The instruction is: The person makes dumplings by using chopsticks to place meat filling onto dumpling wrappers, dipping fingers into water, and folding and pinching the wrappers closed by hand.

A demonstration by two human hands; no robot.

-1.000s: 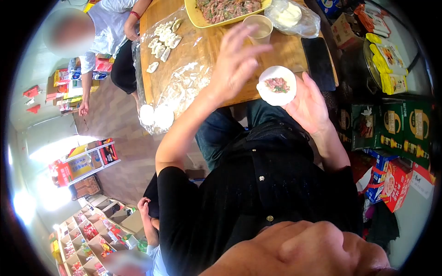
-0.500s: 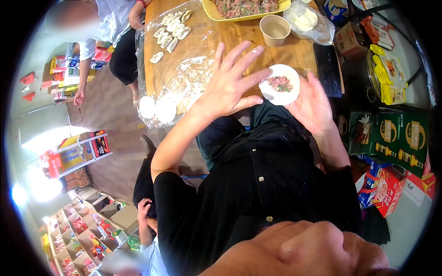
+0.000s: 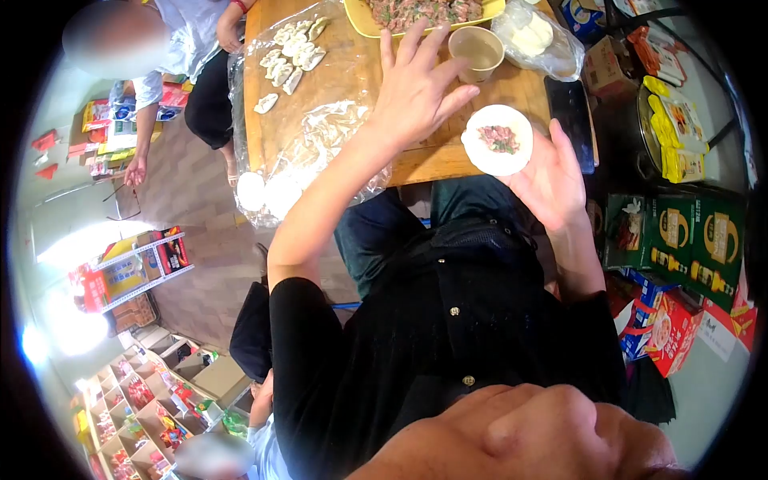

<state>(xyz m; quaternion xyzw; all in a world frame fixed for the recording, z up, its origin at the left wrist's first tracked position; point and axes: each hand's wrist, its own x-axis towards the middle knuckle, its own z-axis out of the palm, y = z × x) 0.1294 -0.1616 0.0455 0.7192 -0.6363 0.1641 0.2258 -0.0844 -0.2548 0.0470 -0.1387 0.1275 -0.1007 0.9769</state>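
On the upturned palm of my right hand (image 3: 550, 180) lies a round dumpling wrapper (image 3: 480, 152), with a small mound of meat filling (image 3: 500, 139) at its middle. The wrapper's flat edge is unfolded, and the fingers beneath it are hidden. My left hand (image 3: 416, 92), back upward and fingers spread, reaches over the table and holds nothing. Its index finger overlaps the side of a paper cup (image 3: 478, 54) of liquid; I cannot tell whether they touch. Beyond the fingertips stands a yellow tray (image 3: 360, 22) of meat filling.
Folded dumplings (image 3: 294, 54) lie on plastic film (image 3: 320, 140) at the left. Wrappers (image 3: 251, 190) rest near its corner. A bag of dough (image 3: 532, 36) and a phone (image 3: 570, 120) are at the right. Another person (image 3: 188, 40) stands at left; a second person sits lower left.
My left hand has moved away from the wrapper's edge, up toward the cup and tray. My right hand has shifted slightly right and up with the wrapper and filling.
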